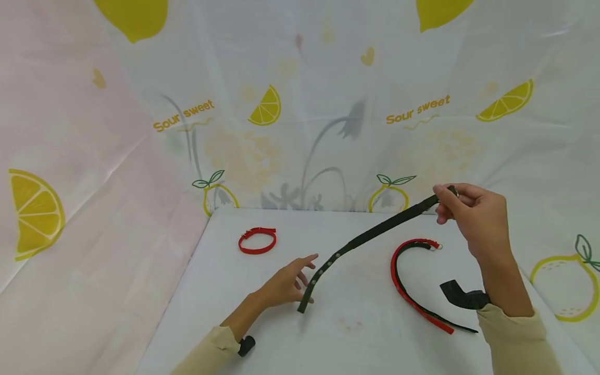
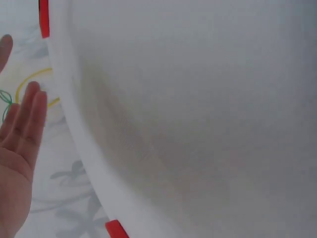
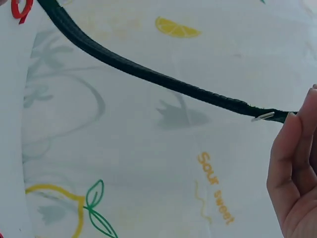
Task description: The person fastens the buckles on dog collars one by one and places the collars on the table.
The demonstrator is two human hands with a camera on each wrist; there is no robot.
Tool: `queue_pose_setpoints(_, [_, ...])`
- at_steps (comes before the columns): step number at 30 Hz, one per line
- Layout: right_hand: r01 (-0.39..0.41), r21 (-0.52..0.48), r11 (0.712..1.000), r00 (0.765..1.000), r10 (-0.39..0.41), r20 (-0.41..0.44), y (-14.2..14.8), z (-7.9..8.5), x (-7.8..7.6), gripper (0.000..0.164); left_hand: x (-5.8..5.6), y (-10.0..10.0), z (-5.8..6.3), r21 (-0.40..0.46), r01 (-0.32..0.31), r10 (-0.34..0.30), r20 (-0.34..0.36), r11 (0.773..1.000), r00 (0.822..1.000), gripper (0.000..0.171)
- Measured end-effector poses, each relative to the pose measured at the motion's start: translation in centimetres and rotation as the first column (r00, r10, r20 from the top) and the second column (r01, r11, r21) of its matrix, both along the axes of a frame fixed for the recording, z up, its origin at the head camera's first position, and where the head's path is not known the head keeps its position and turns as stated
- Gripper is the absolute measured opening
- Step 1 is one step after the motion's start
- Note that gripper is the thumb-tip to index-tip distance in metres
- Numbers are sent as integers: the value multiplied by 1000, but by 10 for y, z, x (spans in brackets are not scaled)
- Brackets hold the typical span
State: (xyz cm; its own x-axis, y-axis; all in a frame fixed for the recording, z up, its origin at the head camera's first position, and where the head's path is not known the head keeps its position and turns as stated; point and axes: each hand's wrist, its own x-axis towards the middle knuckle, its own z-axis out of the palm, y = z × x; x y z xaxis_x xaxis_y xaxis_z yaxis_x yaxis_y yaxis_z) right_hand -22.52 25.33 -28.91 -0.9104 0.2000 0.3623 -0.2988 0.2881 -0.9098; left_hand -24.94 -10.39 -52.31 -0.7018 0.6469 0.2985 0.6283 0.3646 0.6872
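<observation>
A black collar (image 1: pixel 384 226), a long strap with a row of metal-rimmed holes, hangs slantwise above the white table. Thumb and fingers of my right hand (image 1: pixel 483 219) pinch its raised buckle end. In the right wrist view a metal loop (image 3: pixel 262 117) shows on the collar close to the fingertips. The lower, holed end drops down to my left hand (image 1: pixel 283 284), whose fingers are spread and overlap the strap in the head view. In the left wrist view that hand (image 2: pixel 20 148) shows straight fingers with nothing in them.
A red collar (image 1: pixel 258 251), closed into a loop, lies at the back left of the table (image 1: pixel 356 344). On the right, a red collar (image 1: pixel 394 273) and a black one (image 1: pixel 461 326) lie curved side by side. A lemon-printed cloth (image 1: pixel 319 156) hangs behind.
</observation>
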Motion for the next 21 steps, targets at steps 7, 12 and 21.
queue_pose_setpoints(7, [-165,-251,954,975,196,105,-1,-44,-3,38,32,9,30,317,116,-49,-211,941,976,83])
queue_pose_setpoints(12, [-350,-323,879,890,420,176,-3,-77,-2,39,36,3,29,403,83,27,-261,911,965,45])
queue_pose_setpoints(21, [-461,-96,882,826,465,319,-15,-125,-2,38,23,-13,25,508,-268,228,139,819,964,14])
